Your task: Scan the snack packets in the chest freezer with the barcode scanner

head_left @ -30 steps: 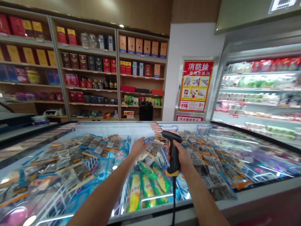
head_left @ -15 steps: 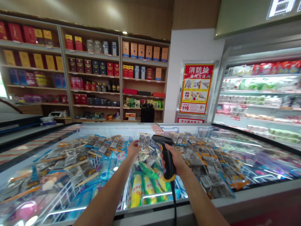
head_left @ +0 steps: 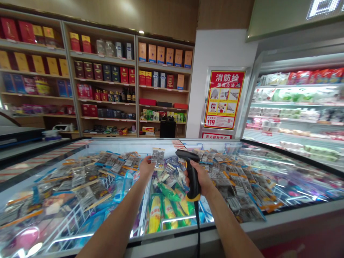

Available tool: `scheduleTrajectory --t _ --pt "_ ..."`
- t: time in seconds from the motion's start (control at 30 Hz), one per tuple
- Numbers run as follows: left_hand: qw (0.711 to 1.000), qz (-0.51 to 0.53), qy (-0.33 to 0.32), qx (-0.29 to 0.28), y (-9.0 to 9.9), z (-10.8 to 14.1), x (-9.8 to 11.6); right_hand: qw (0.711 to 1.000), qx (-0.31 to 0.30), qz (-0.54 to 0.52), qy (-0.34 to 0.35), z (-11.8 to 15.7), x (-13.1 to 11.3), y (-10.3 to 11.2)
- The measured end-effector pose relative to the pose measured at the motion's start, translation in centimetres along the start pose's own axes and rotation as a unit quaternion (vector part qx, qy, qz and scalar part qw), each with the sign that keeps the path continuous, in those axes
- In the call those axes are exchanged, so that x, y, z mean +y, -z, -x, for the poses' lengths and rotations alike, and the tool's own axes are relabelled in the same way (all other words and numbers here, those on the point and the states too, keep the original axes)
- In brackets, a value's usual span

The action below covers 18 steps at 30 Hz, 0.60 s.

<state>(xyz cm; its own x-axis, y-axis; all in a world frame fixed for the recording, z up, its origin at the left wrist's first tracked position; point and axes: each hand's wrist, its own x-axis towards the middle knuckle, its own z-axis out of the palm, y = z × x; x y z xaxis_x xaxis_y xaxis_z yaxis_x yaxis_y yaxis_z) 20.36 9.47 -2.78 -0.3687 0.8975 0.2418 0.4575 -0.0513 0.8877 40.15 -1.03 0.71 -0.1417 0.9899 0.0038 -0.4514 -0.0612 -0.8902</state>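
My left hand [head_left: 146,167] is closed on the edge of a small clear packet [head_left: 157,158] with a pale top strip, held upright above the freezer. My right hand [head_left: 201,178] grips a black and yellow barcode scanner [head_left: 192,175] by its handle. The scanner's head points left toward the packet, with a gap between them, and its cable hangs down over the freezer's front edge. Beneath my hands lie green and yellow corn packs [head_left: 169,211]. Similar flat packets rest in heaps on the left [head_left: 86,175] and on the right [head_left: 239,179].
The chest freezer [head_left: 182,234] has a raised front rim and white wire baskets [head_left: 142,215] inside. Behind it stand shelves [head_left: 107,80] of boxes and bottles. A red fire hydrant sign [head_left: 224,100] hangs on the wall, and a lit refrigerated display [head_left: 298,104] is at the right.
My left hand and its packet have moved left, away from the scanner. The scanner has shifted slightly right. The camera view has moved a little.
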Motion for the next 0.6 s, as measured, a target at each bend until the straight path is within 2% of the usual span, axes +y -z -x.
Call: scheduleTrajectory --t 0.1,0.23,0.37,0.43,0.5,0.6 --pt "0.993 -0.109 -0.001 0.048 2.3 -0.5 -0.3 1.000 0.019 -0.013 0.002 -0.1 -0.3 0.2" --pt "0.973 -0.203 -0.024 0.102 5.3 -0.9 -1.0 0.998 0.055 -0.016 0.012 -0.2 -0.6 0.7" --pt "0.954 -0.259 -0.058 0.137 6.9 -0.3 -1.0 0.995 0.096 0.000 0.043 0.1 -1.3 1.4" --pt "0.946 -0.273 -0.061 0.163 6.6 0.4 -0.2 0.993 0.108 0.001 0.052 0.3 -1.9 1.9" --pt "0.946 -0.271 -0.074 0.164 5.4 1.1 1.2 0.991 0.123 0.008 0.060 0.5 -2.5 2.3" --pt "0.961 -0.239 -0.105 0.089 1.9 1.8 3.5 0.987 0.143 0.020 0.069 0.5 -3.2 2.8"
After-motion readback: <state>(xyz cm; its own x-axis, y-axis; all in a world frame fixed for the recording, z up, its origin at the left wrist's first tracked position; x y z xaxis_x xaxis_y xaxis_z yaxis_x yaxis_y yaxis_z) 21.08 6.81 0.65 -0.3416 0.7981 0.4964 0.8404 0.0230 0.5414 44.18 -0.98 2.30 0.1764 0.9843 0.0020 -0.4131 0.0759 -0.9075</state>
